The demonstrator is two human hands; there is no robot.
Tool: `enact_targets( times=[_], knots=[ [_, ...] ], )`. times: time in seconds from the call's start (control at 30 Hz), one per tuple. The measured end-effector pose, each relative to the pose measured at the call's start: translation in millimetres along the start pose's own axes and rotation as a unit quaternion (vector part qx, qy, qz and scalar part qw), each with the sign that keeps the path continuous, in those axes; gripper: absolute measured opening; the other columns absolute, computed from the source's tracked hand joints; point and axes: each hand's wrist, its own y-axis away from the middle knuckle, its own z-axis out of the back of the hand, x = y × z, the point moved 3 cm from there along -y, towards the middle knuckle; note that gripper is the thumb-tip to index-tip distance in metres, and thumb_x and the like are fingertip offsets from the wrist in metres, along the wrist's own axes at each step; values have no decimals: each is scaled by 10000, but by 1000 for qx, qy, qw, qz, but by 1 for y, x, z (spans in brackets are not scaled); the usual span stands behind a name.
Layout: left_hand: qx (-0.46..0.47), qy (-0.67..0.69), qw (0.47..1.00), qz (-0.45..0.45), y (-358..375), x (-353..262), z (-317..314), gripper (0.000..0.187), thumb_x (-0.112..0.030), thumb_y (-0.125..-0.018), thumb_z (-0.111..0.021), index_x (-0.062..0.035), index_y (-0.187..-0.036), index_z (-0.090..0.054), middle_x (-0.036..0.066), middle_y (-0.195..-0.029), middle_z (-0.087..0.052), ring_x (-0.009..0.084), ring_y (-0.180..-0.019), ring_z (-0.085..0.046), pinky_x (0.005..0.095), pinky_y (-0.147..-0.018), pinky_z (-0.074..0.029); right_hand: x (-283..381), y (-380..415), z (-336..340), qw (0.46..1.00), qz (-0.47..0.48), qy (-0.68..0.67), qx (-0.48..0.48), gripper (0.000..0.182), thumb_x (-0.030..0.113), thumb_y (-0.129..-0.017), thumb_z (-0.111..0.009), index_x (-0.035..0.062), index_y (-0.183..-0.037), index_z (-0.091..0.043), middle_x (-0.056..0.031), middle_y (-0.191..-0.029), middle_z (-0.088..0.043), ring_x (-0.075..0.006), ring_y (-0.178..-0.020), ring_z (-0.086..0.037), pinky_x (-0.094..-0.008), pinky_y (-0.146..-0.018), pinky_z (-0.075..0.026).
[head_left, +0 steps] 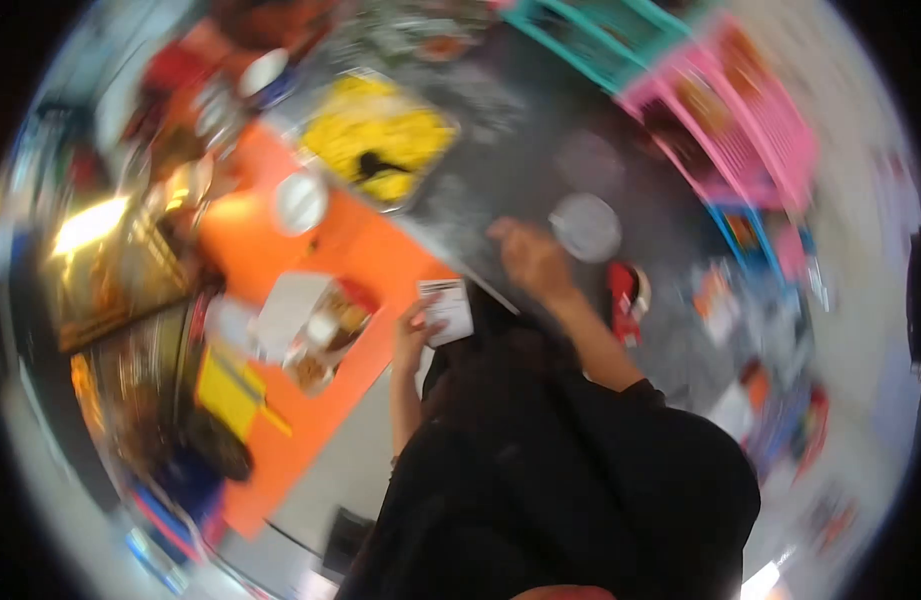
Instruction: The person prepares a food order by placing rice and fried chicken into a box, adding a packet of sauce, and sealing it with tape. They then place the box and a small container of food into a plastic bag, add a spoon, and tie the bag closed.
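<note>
My left hand [413, 335] grips a small flat white card or packet [450, 318] with dark print along its top, close in front of my black clothing. The right hand [532, 260] hovers over the grey counter, left of a pale round lid or dish [585, 227]. Motion smears its fingers, so I cannot make out whether it holds anything. Ahead of both hands stands a metal tray [452, 130] of yellow food with a black utensil [378, 165] lying on it.
An orange tabletop [370, 255] carries a white round container [301, 202] and an open white box [285, 310] of food items. Pink [750, 150] and teal [580, 45] baskets stand at the upper right. A red object [625, 303] lies right of my arm.
</note>
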Motion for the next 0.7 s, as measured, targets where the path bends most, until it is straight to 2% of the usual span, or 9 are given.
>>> enact_targets(
  times=[0.07, 0.17, 0.3, 0.4, 0.47, 0.53, 0.6, 0.67, 0.7],
  knots=[
    [143, 64, 987, 35, -16, 11, -12, 615, 118, -713, -658, -69, -1291, -562, 81, -1277, -562, 184, -1113, -568, 306, -891, -501, 8, 100, -1, 988, -26, -54, 140, 69, 71, -785, -624, 96, -844, -650, -74, -926, -679, -267, -745, -644, -359, -641, -524],
    [257, -51, 962, 81, -37, 21, -45, 728, 174, -706, -610, -80, -1374, -470, 86, -1398, -453, 218, -1200, -520, 338, -966, -470, 3, 218, 34, 985, -159, -2, -61, 209, 44, -780, -619, 120, -963, -687, -78, -919, -683, -254, -763, -661, -357, -651, -533],
    [320, -83, 943, 27, -75, 23, -92, 808, 204, -683, -585, -90, -1415, -407, 86, -1449, -391, 233, -1259, -469, 348, -998, -448, -66, 382, 92, 765, -491, 240, -339, 266, 64, -841, -564, 41, -1106, -573, -158, -914, -581, -335, -837, -570, -414, -763, -465],
    [281, -200, 901, -264, -116, 17, -120, 834, 187, -654, -590, -104, -1413, -406, 97, -1426, -420, 260, -1306, -411, 378, -1036, -407, -118, 473, 122, 498, -635, 495, -323, 601, 282, -878, -565, 18, -1377, -361, -268, -1091, -514, -402, -965, -516, -491, -859, -422],
    [244, -278, 867, -334, -144, 19, -118, 805, 110, -647, -647, -129, -1389, -446, 122, -1407, -436, 317, -1278, -423, 401, -1041, -373, -153, 516, 141, 460, -731, 437, -251, 687, 320, -858, -597, 10, -1402, -316, -270, -1107, -536, -378, -1009, -544, -430, -875, -453],
    [136, -451, 789, -394, -161, 21, -99, 757, -197, -650, -780, -209, -1354, -502, 138, -1408, -425, 377, -1255, -398, 469, -1014, -323, -203, 566, 146, 622, -565, 471, -267, 737, 296, -848, -601, 1, -1433, -266, -295, -1196, -528, -396, -1047, -559, -430, -887, -451],
    [1, -567, 690, -450, -143, 12, -93, 741, -586, -705, -676, -300, -1362, -489, 108, -1523, -265, 338, -1372, -260, 563, -1032, -228, -201, 531, 175, 651, -669, 293, -206, 745, 272, -834, -619, 7, -1443, -281, -252, -1193, -559, -347, -1008, -602, -382, -854, -485],
    [-24, -554, 710, -434, -138, 10, -85, 770, -610, -733, -644, -305, -1406, -429, 103, -1542, -228, 325, -1413, -198, 538, -1065, -194, -265, 580, 196, 733, -606, 275, -139, 691, 211, -841, -611, 16, -1438, -321, -155, -1086, -605, -244, -846, -616, -339, -736, -513],
    [-18, -580, 698, -420, -140, 11, -86, 792, -618, -737, -635, -300, -1423, -400, 99, -1542, -230, 319, -1422, -183, 531, -1073, -183, -249, 558, 212, 757, -603, 81, -241, 625, 179, -855, -593, 26, -1416, -364, -108, -1047, -599, -200, -796, -588, -313, -686, -501]
  ],
)
